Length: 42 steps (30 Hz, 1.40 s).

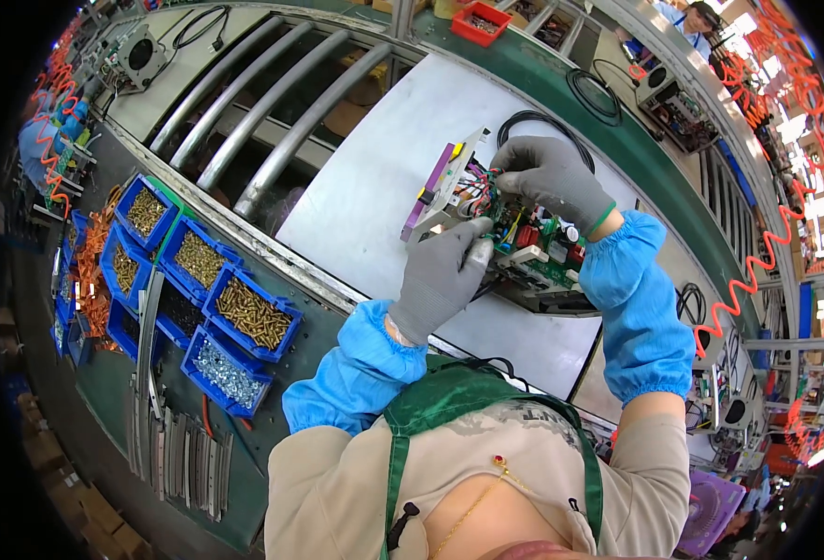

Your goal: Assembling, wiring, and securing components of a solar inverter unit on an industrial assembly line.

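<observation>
An open electronic unit (547, 247) with a green circuit board, bundled wires and a white-and-purple front panel (435, 191) sits on a pale board in front of me. Both my hands wear grey gloves and reach into it. My right hand (552, 182) comes from above and pinches the coloured wires (475, 187) behind the panel. Lower down, my left hand (442, 280) has thumb and forefinger closed at the board's near edge; what lies between those fingertips is hidden. A black cable (533, 115) curls behind the unit.
Blue bins (253, 313) of brass screws and silvery fasteners stand at the left, near metal strips (188, 457). Metal rollers (281, 121) lie beyond them. A red tray (480, 23) sits at the far edge. Orange coiled hoses (757, 271) hang at the right; a co-worker (692, 23) is beyond.
</observation>
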{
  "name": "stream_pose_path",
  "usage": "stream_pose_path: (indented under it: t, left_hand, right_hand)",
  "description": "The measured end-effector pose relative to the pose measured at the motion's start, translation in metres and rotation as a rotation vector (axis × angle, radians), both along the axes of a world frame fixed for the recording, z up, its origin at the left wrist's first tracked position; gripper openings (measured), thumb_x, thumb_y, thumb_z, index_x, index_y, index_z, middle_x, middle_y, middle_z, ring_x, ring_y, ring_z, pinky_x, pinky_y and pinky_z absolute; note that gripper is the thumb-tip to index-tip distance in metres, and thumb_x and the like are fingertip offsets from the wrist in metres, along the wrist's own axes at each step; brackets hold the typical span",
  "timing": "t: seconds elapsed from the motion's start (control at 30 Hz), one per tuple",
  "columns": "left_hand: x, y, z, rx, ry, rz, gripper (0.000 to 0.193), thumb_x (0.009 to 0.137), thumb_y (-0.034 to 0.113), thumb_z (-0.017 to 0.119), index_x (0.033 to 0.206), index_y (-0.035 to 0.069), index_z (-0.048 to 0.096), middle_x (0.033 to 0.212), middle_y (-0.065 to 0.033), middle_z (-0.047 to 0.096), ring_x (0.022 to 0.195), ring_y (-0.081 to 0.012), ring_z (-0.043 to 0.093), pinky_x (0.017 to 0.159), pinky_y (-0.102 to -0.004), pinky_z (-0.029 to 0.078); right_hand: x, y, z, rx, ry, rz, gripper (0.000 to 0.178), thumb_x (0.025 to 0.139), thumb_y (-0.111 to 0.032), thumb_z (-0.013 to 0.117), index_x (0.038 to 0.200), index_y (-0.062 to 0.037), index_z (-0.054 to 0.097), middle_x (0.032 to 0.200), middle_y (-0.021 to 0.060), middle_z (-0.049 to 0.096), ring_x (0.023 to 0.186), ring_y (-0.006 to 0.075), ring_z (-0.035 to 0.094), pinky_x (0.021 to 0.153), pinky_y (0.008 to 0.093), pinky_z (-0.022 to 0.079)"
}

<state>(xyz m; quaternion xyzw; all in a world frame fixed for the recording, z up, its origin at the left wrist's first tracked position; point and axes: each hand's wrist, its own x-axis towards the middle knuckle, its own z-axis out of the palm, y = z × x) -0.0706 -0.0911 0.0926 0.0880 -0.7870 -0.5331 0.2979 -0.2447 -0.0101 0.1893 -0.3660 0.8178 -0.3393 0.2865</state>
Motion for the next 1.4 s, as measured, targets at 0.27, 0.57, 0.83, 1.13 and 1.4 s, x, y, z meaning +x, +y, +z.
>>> stream_pose_path:
  t: [0.27,0.57,0.83,1.13,1.4]
  left_hand:
    - [-0.012,0.001,0.017,0.618,-0.203,-0.168,0.022,0.096,0.018,0.053,0.107,0.001,0.062,0.070,-0.0060,0.064,0.052,-0.0108,0.054,0.050,-0.0271,0.045]
    - [-0.018,-0.001,-0.003,-0.077,0.022,0.007,0.015,0.089,0.014,0.058,0.097,0.005,0.067,0.075,-0.0058,0.064,0.059,-0.0188,0.058,0.055,-0.0307,0.047]
    - [-0.007,-0.011,0.034,-0.811,0.041,0.206,0.029,0.067,0.023,0.076,0.096,0.020,0.071,0.131,-0.0092,0.054,0.117,-0.0322,0.047,0.095,-0.0490,0.038]
    - [-0.023,-0.040,0.022,-0.889,-0.172,-0.098,0.047,0.064,0.027,0.080,0.109,0.020,0.067,0.143,-0.0132,0.038,0.127,-0.0404,0.040,0.092,-0.0462,0.048]
    - [-0.040,-0.037,0.017,-0.832,-0.409,-0.088,0.038,0.065,0.022,0.079,0.100,0.017,0.065,0.142,-0.0128,0.039,0.113,-0.0371,0.051,0.080,-0.0427,0.054]
  right_hand:
    - [0.019,0.008,0.009,-0.092,-0.262,0.011,0.023,0.077,-0.007,0.070,0.099,0.0011,0.065,0.085,0.0025,0.065,0.076,0.0093,0.060,0.069,0.0241,0.049]
    - [0.017,0.012,0.012,-0.057,0.117,0.178,0.043,0.075,-0.006,0.067,0.118,-0.0078,0.059,0.077,0.0052,0.065,0.073,0.0125,0.063,0.068,0.0288,0.051]
    - [-0.004,0.002,-0.020,0.004,0.359,0.046,0.047,0.076,-0.007,0.067,0.122,-0.0082,0.056,0.078,0.0072,0.065,0.068,0.0147,0.063,0.062,0.0300,0.051]
    - [0.000,-0.014,-0.020,0.111,0.462,0.047,0.052,0.072,-0.010,0.069,0.122,-0.0096,0.054,0.078,0.0080,0.067,0.072,0.0255,0.065,0.066,0.0361,0.051]
    - [0.005,-0.012,-0.021,0.115,0.413,0.009,0.052,0.070,-0.007,0.069,0.119,-0.0055,0.052,0.078,0.0097,0.067,0.075,0.0277,0.066,0.067,0.0375,0.051]
